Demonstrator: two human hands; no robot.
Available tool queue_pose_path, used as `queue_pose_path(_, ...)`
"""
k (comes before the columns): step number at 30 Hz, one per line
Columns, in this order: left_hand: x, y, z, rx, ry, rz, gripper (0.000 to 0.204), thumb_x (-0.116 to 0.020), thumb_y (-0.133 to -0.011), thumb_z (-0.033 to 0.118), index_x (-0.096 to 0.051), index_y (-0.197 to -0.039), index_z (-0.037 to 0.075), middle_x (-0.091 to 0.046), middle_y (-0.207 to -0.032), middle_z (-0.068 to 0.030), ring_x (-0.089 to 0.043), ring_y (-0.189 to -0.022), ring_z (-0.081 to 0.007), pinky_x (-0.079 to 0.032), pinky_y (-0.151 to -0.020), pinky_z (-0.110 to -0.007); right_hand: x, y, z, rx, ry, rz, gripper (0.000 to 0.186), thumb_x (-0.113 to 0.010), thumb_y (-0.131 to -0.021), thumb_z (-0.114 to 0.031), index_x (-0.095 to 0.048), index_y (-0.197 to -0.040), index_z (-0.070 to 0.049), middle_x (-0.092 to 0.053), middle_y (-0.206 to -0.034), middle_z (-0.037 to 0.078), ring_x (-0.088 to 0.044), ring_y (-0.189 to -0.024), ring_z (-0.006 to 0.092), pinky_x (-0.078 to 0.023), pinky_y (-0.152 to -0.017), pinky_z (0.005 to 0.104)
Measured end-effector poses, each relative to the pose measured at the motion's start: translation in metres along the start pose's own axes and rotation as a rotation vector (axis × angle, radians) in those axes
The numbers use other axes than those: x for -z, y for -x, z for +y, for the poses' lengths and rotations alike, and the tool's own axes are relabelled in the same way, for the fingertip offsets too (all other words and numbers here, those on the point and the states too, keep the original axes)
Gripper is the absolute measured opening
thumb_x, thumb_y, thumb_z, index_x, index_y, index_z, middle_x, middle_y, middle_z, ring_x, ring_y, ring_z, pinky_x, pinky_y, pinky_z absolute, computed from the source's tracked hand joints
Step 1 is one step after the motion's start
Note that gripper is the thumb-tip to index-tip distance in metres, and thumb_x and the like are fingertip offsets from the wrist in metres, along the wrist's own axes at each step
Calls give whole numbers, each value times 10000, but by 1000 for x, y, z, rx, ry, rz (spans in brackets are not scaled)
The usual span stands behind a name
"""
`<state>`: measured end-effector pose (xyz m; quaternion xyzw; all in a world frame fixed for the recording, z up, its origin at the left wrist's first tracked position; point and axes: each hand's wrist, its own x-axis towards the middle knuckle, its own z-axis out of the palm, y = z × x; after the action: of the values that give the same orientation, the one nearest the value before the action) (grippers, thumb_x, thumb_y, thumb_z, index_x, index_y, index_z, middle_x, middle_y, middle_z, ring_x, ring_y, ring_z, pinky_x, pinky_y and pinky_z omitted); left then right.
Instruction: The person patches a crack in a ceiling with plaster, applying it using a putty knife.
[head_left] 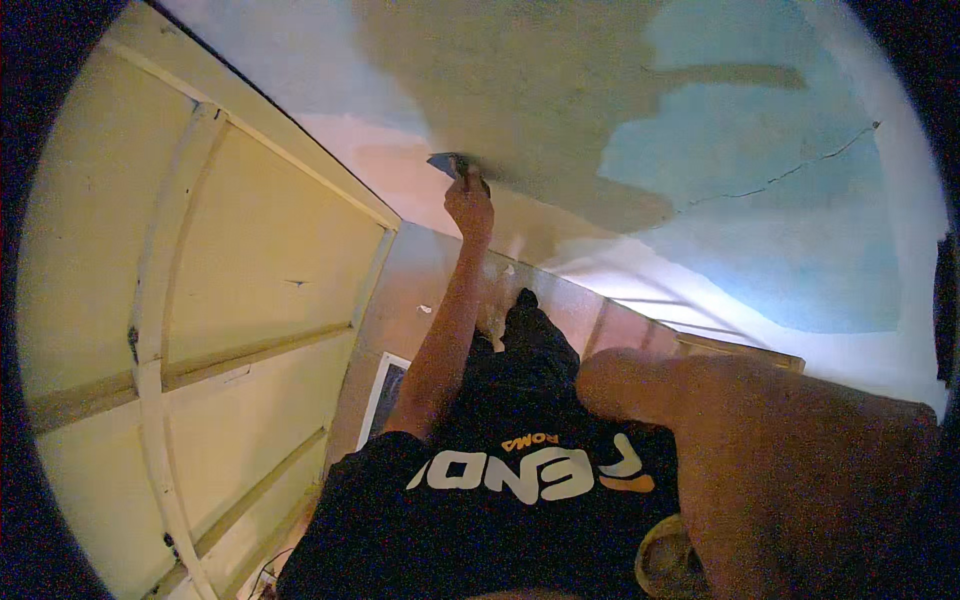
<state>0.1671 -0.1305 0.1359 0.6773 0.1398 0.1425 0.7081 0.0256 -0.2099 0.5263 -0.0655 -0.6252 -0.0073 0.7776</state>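
Observation:
My left arm stretches up to the painted wall, and my left hand is closed around the handle of a putty knife. Its broad blade lies at the wall, by the edge between a grey-brown smeared patch and a pinkish area. On the right my bent right arm fills the lower corner, large and dark. The fingers of my right hand cannot be made out. A round, yellowish-brown object shows beside that arm at the lower edge; its kind is unclear.
Yellow panels framed with wooden battens stand on the left. A long crack runs through the teal paint at right. Below it sits a wooden strip. A white-framed dark item is behind my left forearm.

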Motion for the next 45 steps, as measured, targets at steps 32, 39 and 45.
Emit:
queue_pose_path(32,1,14,23,-32,-81,7,333,-564,-922,244,-597,-687,9,-523,-580,-20,-450,-520,-97,-359,-477,-285,-31,1,-24,15,-463,-223,216,-528,-863,-99,-611,-727,47,-568,-577,167,-591,-509,213,-554,-629,480)
queue_pose_path(39,-11,20,22,1,-92,-105,406,-523,-930,329,-570,-663,26,-515,-559,-58,-467,-527,-147,-376,-496,-334,-39,-6,-79,-1,-526,-312,224,-524,-867,-99,-611,-729,55,-563,-565,170,-591,-509,215,-555,-619,473)
queue_pose_path(45,-1,23,9,-149,-238,13,425,-543,-900,275,-517,-603,-28,-502,-524,-150,-477,-491,-261,-357,-496,-411,-44,28,-71,-175,22,238,388,-574,-910,-256,-595,-642,22,-536,-557,86,-526,-451,184,-525,-448,392)
